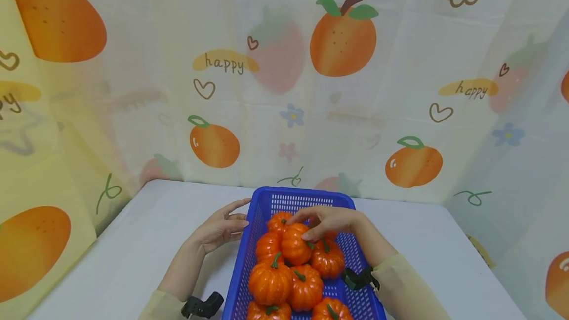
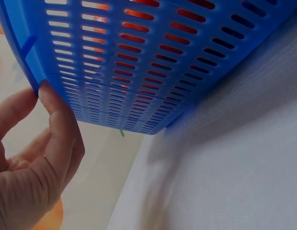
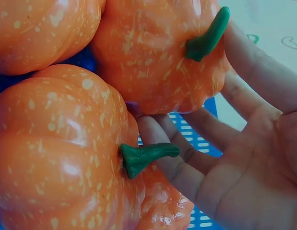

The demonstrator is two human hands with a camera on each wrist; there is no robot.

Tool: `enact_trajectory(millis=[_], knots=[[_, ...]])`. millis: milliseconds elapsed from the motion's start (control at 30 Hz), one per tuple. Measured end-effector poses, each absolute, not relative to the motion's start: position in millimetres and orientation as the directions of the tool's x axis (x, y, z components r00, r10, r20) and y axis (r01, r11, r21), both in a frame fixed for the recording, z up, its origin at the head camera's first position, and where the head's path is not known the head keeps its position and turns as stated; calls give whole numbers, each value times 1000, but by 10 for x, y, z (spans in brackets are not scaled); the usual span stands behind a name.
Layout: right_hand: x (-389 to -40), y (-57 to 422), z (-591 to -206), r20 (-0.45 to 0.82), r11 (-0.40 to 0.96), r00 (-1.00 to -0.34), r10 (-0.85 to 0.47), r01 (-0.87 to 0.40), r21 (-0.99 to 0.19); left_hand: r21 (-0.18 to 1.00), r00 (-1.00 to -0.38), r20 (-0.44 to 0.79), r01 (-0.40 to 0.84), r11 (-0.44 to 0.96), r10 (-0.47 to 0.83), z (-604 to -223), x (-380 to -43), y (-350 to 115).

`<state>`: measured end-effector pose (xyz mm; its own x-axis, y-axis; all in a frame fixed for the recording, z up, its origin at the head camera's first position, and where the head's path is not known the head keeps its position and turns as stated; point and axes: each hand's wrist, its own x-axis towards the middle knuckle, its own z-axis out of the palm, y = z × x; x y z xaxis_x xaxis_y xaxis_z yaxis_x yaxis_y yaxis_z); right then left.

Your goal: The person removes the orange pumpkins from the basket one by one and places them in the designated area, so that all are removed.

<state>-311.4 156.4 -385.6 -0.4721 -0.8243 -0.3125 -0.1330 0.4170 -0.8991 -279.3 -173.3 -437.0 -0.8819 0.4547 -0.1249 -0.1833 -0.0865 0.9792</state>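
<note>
A blue plastic basket (image 1: 304,192) with slotted walls holds several small orange toy pumpkins with green stems. At its left side, my left hand (image 1: 222,227) has thumb and finger pinching the rim, seen close up in the left wrist view on the blue basket (image 2: 23,60). My right hand (image 1: 326,222) reaches in over the right wall and grips one pumpkin (image 1: 295,245) on top of the others. In the right wrist view, thumb and fingers lie around this pumpkin (image 3: 143,52); its far side is hidden. Another pumpkin (image 3: 66,148) sits right beside the fingers.
The basket stands on a white table (image 1: 146,231). A curtain (image 1: 266,127) printed with oranges and hearts hangs behind and along the sides. More pumpkins, such as this nearer pumpkin (image 1: 306,288), fill the basket's near part. Black wrist cameras are strapped to both wrists.
</note>
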Motion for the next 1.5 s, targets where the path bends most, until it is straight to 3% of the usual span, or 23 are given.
enact_trajectory(millis=[200,367,600,867,1167,1500], knots=[[-3125,1578,-3853,-273,356,-415,-868,-137,-924,978,-886,-141,-193,-75,441,-4361,-2798,-1733],[-3122,1585,-3837,-266,365,-433,-861,-163,-917,979,-883,-135,-189,-76,449,-4321,-2793,-1731],[-3089,1574,-3775,-289,431,-502,-815,-190,-882,980,-882,-126,-181,-80,455,-4302,-2784,-1737],[-3049,1562,-3682,-269,433,-614,-742,-133,-891,982,-884,-129,-177,-67,449,-4361,-2802,-1744],[-3083,1622,-3541,-136,275,-678,-723,-102,-956,980,-883,-128,-183,-79,451,-4379,-2776,-1740],[-3161,1986,-3324,76,9,-843,-532,-96,-995,985,-894,-131,-166,-46,428,-4345,-2772,-1722]])
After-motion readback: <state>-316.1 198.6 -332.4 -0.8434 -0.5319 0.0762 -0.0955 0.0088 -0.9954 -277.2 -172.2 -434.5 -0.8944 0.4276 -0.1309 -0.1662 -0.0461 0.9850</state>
